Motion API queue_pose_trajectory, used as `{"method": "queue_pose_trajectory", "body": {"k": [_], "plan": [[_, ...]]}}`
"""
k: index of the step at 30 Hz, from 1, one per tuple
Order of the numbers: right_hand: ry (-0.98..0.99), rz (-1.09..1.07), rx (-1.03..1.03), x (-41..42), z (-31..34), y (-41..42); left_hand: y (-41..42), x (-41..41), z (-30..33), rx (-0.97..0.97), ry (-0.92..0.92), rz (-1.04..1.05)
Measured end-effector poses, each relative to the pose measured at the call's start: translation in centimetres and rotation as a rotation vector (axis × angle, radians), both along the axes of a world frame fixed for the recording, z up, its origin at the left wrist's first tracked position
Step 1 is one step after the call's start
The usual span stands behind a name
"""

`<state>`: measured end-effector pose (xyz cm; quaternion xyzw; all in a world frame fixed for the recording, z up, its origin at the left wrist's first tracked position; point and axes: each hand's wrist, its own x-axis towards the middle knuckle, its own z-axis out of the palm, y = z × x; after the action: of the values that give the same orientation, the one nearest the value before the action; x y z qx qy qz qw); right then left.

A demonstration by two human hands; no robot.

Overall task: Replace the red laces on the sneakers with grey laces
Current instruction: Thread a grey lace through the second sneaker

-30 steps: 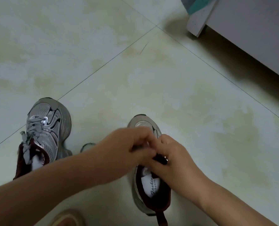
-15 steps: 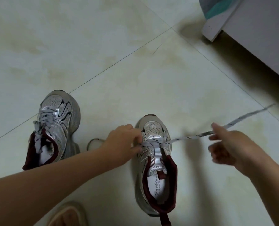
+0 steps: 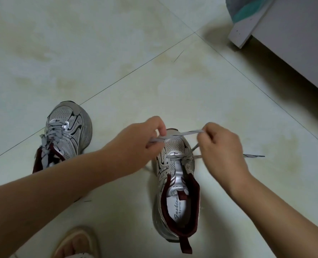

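- Left hand [image 3: 145, 140] and right hand [image 3: 217, 144] each pinch the grey lace [image 3: 182, 134], stretched level across the toe of the nearer sneaker [image 3: 176, 183]
- Half a second ago the right hand was flung out wide; now it's back, so evening the ends looks under way
- Sneaker lies lengthwise, toe pointing away, mid-floor [image 3: 117, 53]; only the lowest eyelets are threaded

Two silver sneakers stand on the tiled floor: one sneaker [image 3: 66, 135] at the left, already fully laced, and a second sneaker [image 3: 176, 185] nearer the middle with only its lowest eyelets threaded. One loose grey lace [image 3: 180, 135] runs across the second sneaker's toe. Two hands show, the left hand [image 3: 135, 144] and the right hand [image 3: 221, 151], and one sandalled foot [image 3: 76, 243] at the near edge.
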<state>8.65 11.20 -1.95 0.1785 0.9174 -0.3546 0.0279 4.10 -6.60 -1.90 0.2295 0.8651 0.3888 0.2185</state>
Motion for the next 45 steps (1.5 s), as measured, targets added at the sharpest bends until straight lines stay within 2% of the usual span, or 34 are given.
{"method": "queue_pose_trajectory", "body": {"k": [5,8,11,13,16,18,21,23,26,29,31,33,45], "plan": [[0.096,-0.318,-0.265,0.6,0.8,2.5,-2.1,-0.4,-1.9,-0.262,-0.063,-0.014],[0.082,-0.345,-0.337,0.5,1.3,2.9,-2.1,0.0,-2.6,-0.387,-0.105,-0.125],[0.063,-0.375,-0.443,0.2,1.8,2.7,-1.4,0.3,-3.0,-0.492,-0.058,-0.168],[0.029,-0.419,-0.537,-0.2,2.1,2.6,-1.1,0.1,-3.3,-0.418,-0.17,-0.074],[-0.107,-0.402,-0.639,-0.8,2.0,2.1,-0.8,0.1,-3.4,-0.127,-0.554,0.211],[-0.188,-0.338,-0.505,-0.5,1.5,1.8,-0.7,0.3,-3.5,0.015,-0.694,0.288],[-0.019,-0.183,-0.188,0.9,0.8,0.3,-0.3,0.4,-3.5,0.156,-0.762,0.302],[0.065,-0.032,-0.082,1.9,-0.1,-0.7,0.0,0.4,-3.9,0.173,-0.757,0.296],[-0.02,0.222,0.093,2.9,-1.7,-2.0,0.5,0.5,-4.4,0.155,-0.719,0.31],[-0.099,0.348,0.268,3.5,-3.0,-2.5,1.1,0.8,-4.9,0.08,-0.577,0.306],[-0.106,0.347,0.28,3.7,-3.4,-2.6,1.2,0.9,-5.2,-0.008,-0.423,0.263],[-0.092,0.319,0.263,3.7,-3.7,-2.7,1.4,1.0,-5.5,-0.047,-0.355,0.268],[-0.172,0.197,0.086,3.3,-4.4,-3.2,1.9,0.5,-5.2,-0.167,-0.324,0.168]]}}
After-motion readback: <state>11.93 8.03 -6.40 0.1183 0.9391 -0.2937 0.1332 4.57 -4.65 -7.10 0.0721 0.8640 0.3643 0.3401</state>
